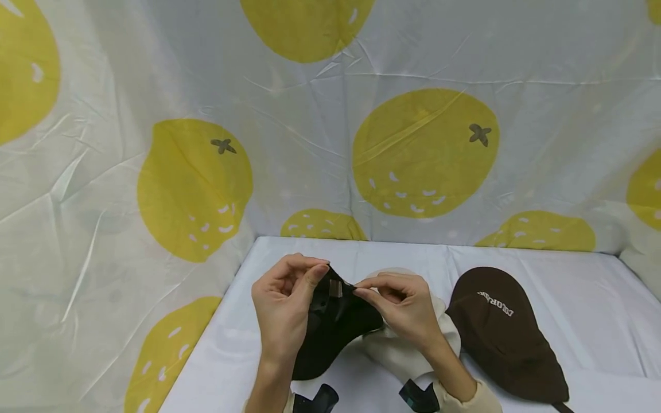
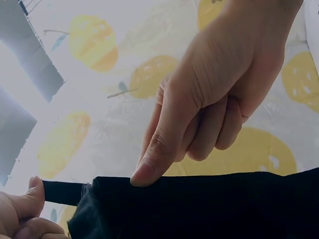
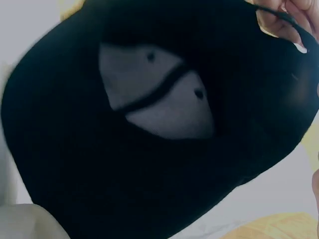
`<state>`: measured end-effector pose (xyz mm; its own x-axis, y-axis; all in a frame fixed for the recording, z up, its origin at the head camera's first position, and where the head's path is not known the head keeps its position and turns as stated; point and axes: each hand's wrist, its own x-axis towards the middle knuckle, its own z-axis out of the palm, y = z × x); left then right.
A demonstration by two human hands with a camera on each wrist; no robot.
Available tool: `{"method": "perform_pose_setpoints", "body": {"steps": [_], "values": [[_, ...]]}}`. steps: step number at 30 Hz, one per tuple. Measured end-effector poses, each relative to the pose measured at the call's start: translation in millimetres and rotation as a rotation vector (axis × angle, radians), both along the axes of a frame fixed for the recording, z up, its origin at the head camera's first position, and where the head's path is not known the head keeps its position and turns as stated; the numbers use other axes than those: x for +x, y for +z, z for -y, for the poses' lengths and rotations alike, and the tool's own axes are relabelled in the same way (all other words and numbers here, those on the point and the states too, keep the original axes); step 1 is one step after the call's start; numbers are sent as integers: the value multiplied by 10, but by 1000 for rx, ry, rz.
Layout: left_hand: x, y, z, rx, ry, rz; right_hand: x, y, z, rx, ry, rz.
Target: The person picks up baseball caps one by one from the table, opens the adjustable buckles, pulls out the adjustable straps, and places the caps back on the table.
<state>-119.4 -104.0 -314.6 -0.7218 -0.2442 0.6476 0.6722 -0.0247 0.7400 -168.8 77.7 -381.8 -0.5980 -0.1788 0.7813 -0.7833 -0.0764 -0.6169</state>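
Observation:
A black cap (image 1: 325, 338) is held up above the white table, hanging from both hands. My left hand (image 1: 284, 301) pinches its edge between thumb and index finger, the other fingers curled in. To the right, my right hand (image 1: 405, 304) pinches the narrow strap at the cap's back. In the left wrist view that strap (image 2: 62, 192) stretches straight out from the black cap (image 2: 209, 206). The right wrist view looks into the cap (image 3: 124, 169), where pale lining panels (image 3: 169, 117) with small eyelets and a dark band show.
Behind my right hand lies a cream cap (image 1: 387, 350), partly hidden. A brown cap (image 1: 501, 332) with white lettering rests to its right on the white table (image 1: 609, 321). Lemon-print cloth (image 1: 304, 126) hangs at the back and left.

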Motion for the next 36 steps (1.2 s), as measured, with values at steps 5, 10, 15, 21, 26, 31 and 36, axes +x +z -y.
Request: {"method": "perform_pose_setpoints", "body": {"steps": [5, 10, 15, 21, 26, 31, 36], "values": [[17, -1, -8, -1, 0, 4, 2, 11, -7, -1, 6, 1], [2, -21, -5, 24, -6, -7, 2, 5, -4, -2, 9, -3], [-15, -28, -6, 45, -39, -19, 8, 4, -18, -2, 13, 40], [-29, -30, -18, 83, -102, -62, 1, 5, -36, -5, 29, 66], [-34, -30, -27, 109, -131, -86, -8, 5, -38, -17, 42, 64], [-38, -26, -31, 127, -145, -97, -7, -3, -34, -19, 64, 62], [-33, -29, -36, 124, -142, -83, -6, -4, -44, -19, 63, 57]]}}
